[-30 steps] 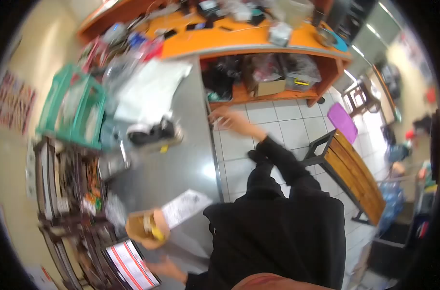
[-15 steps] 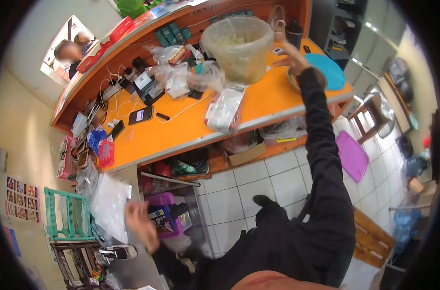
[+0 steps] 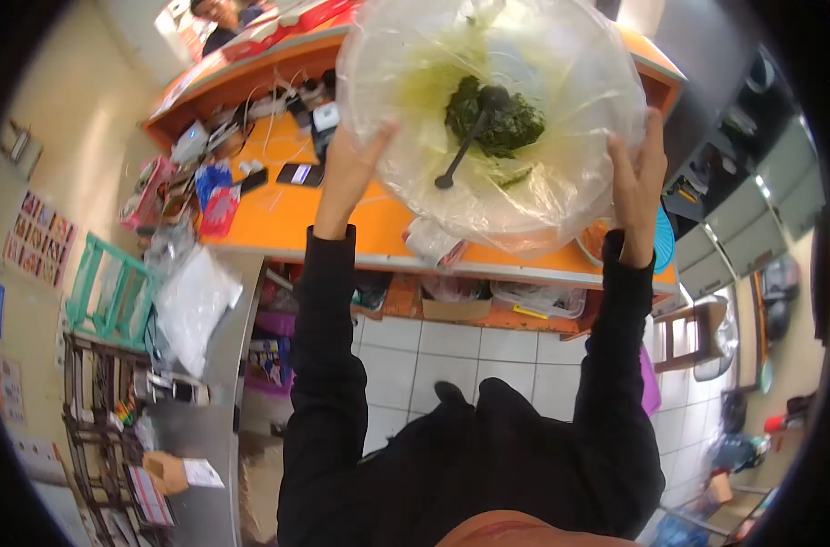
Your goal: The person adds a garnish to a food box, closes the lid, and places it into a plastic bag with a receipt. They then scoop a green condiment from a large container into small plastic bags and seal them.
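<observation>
A large plastic-lined bucket (image 3: 561,196) is held up over the orange counter (image 3: 273,214), its open top facing the camera. Chopped green leaves (image 3: 515,128) lie at its bottom, with a black spoon (image 3: 465,146) across them. My left hand (image 3: 349,173) grips the bucket's left side, its fingers partly hidden by the wall. On the right side my right hand (image 3: 638,178) holds it, thumb and fingers against the rim. Below the bucket a plastic-wrapped packet (image 3: 433,244) rests at the counter's front edge.
Phones (image 3: 301,174) and cables are on the counter's left. A blue round lid (image 3: 663,242) is at its right end. The green rack (image 3: 105,287) and a white plastic bag (image 3: 196,305) are at left. A person (image 3: 219,18) is beyond the counter.
The bucket has come up off the counter toward the camera, and its inside now shows. My left hand has risen from the lower left to its side; my right hand has taken hold too.
</observation>
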`<state>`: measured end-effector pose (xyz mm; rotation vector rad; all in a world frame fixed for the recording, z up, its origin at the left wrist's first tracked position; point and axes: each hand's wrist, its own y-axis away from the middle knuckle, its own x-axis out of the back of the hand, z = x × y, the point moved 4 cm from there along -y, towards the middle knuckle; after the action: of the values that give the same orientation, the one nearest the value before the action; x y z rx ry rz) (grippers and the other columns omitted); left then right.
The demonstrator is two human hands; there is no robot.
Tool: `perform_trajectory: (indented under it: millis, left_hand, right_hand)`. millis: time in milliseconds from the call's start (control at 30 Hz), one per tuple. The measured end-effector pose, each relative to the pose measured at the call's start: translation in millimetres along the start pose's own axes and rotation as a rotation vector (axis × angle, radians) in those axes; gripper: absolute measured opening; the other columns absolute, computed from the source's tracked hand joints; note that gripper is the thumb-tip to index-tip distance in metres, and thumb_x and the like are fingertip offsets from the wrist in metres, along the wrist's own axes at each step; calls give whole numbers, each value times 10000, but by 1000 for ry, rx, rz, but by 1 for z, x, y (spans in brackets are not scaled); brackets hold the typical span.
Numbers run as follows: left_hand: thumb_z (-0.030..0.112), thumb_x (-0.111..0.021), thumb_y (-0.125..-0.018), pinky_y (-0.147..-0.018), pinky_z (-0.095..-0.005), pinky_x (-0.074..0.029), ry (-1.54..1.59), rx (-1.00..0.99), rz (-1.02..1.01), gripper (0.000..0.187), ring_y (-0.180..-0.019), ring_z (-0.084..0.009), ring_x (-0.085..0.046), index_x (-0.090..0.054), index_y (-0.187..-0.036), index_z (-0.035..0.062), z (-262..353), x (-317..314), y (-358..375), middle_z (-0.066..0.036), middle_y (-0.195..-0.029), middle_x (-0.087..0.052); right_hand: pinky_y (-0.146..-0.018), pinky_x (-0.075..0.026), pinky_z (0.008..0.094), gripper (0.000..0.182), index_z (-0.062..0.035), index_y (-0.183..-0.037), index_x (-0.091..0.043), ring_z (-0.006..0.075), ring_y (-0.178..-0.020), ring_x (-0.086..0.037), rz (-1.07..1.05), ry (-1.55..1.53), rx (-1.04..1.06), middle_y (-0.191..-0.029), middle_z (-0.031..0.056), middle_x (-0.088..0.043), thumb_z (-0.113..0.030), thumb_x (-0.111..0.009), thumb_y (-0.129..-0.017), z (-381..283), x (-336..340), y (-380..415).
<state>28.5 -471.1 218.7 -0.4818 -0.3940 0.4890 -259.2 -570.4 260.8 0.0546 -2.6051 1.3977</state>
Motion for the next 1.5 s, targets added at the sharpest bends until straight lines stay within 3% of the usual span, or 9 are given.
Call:
perform_trajectory:
  millis: [200,300,400,567,867,967,1000,1167,1500]
  left_hand:
    - [105,-560,-821,-751,-250,-389,177,9,839,207,-852,-128,-472,-421,-942,10,28,101,177,-83,-946,-500]
    - [86,-557,-814,-767,-260,-391,-133,-63,1075,220,-869,-148,-481,-414,-963,9,51,131,291,-101,-971,-496]
    - [57,-555,-805,-766,-263,-387,-485,-70,1253,215,-861,-155,-477,-405,-953,13,71,170,376,-100,-958,-489]
    - [65,-570,-798,-763,-261,-371,-987,39,1576,214,-845,-152,-458,-407,-921,1,134,235,526,-103,-934,-472]
    - [9,-572,-774,-649,-263,-376,-1522,194,1732,206,-728,-148,-449,-404,-891,-17,241,293,740,-97,-817,-463]
    - [15,-590,-766,-681,-271,-395,-1424,-36,1804,218,-759,-149,-477,-410,-884,-21,264,303,760,-106,-820,-478]
    - [35,-597,-770,-711,-273,-407,-1608,212,1789,219,-788,-147,-496,-417,-880,-23,263,305,787,-111,-816,-494]
    - [47,-597,-775,-672,-248,-391,-1468,212,1893,211,-735,-134,-463,-409,-859,0,278,319,810,-74,-782,-469]
    - [48,-613,-760,-657,-228,-369,-1494,250,1995,232,-727,-117,-443,-397,-838,11,270,348,818,-62,-796,-433]
  right_hand:
    - [-656,-440,317,315,-19,-1042,-474,241,-764,-580,-371,-99,-3,-861,173,-589,-125,-574,-763,-79,-95,70]
    - [-749,-421,339,305,-26,-1034,-505,260,-899,-535,-23,174,439,-996,191,-545,-138,-580,-761,-147,-146,135]
    - [-779,-398,376,322,-8,-962,-519,296,-897,-503,-869,-436,276,-920,153,-534,-225,-612,-743,-226,-222,242]
    - [-725,-428,381,362,-8,-877,-542,284,-840,-541,-1179,-392,481,-851,155,-576,-317,-637,-715,-391,-314,402]
    - [-625,-463,391,146,-12,-814,-546,291,-780,-573,-1259,-709,850,-759,145,-585,-53,-539,-674,-615,-289,581]
    - [-563,-459,383,130,-27,-810,-547,280,-720,-575,-1211,-836,847,-740,127,-565,-36,-520,-683,-663,-293,591]
    - [-536,-454,377,131,-30,-804,-551,271,-686,-573,-1162,-876,831,-726,118,-553,-36,-526,-676,-672,-288,601]
    - [-492,-453,305,125,-55,-787,-567,216,-649,-570,-934,-1108,889,-710,79,-533,-61,-534,-666,-716,-261,627]
    - [-552,-482,339,115,-39,-779,-562,239,-689,-599,-1278,-1053,1174,-785,88,-554,-38,-538,-667,-763,-302,694]
